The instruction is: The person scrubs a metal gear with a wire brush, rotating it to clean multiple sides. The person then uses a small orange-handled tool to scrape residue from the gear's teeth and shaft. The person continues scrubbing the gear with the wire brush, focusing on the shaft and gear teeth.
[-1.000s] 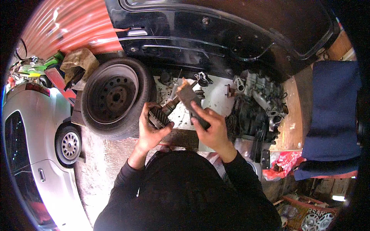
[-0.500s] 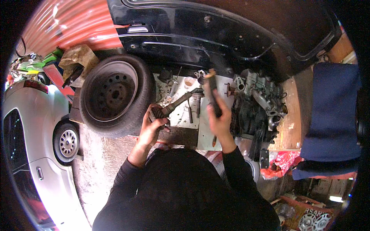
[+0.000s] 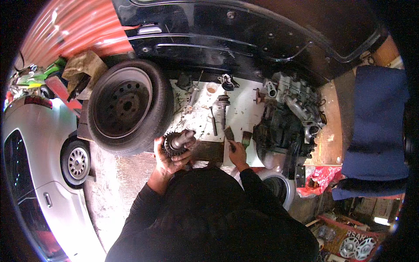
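Note:
My left hand (image 3: 165,159) is wrapped round a geared shaft (image 3: 180,140), a dark toothed wheel with a stubby metal shaft pointing up and right. It is held above the table's near edge. My right hand (image 3: 238,153) grips a paintbrush (image 3: 229,134), bristles pointing away from me; the fingers cover its handle. Just right of it lies a second, greenish brush (image 3: 246,139). Farther back, another metal shaft with a gear (image 3: 223,107) lies on the white tabletop (image 3: 244,98), beside a thin dark tool (image 3: 213,121).
A wheel with a tyre (image 3: 126,107) leans at the left of the table, and a dark engine block (image 3: 283,118) fills the right. Behind are a small cup (image 3: 212,88) and loose metal parts (image 3: 227,81). A silver car (image 3: 56,192) stands far left.
My left hand has turned the geared shaft, so its long end no longer reaches across the table. My right hand has come down and nearer, from a raised, blurred position.

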Demonstrator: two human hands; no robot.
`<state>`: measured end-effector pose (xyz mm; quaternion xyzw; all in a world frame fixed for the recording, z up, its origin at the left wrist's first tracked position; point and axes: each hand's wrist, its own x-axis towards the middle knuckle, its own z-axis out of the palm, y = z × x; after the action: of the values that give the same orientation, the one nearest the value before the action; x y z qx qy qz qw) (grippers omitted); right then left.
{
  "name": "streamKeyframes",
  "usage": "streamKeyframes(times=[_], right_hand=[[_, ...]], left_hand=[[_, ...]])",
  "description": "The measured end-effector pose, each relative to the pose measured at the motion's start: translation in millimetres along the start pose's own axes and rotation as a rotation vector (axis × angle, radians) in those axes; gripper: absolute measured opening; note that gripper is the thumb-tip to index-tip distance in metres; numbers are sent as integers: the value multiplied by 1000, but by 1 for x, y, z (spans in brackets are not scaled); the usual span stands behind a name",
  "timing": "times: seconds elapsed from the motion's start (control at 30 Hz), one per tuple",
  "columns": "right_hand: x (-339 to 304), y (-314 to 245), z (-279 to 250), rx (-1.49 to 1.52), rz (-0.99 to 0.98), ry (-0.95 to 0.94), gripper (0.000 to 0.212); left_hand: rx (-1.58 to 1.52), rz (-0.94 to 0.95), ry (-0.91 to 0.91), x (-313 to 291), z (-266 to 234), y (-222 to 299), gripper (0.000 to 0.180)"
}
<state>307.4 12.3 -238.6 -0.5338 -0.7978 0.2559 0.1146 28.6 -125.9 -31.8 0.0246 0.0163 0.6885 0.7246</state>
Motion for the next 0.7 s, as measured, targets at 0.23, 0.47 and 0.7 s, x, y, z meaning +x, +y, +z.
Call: streamKeyframes(times=[0.23, 0.47, 0.7], right_hand=[[24, 28, -4, -475, -142, 264, 46], [82, -51, 18, -89, 4, -96, 54], [130, -63, 39, -269, -13, -157, 71]], left_hand=[[-168, -108, 102, 8, 3, -12, 54], [59, -67, 193, 10, 14, -16, 58], [119, 40, 123, 22, 28, -9, 62]])
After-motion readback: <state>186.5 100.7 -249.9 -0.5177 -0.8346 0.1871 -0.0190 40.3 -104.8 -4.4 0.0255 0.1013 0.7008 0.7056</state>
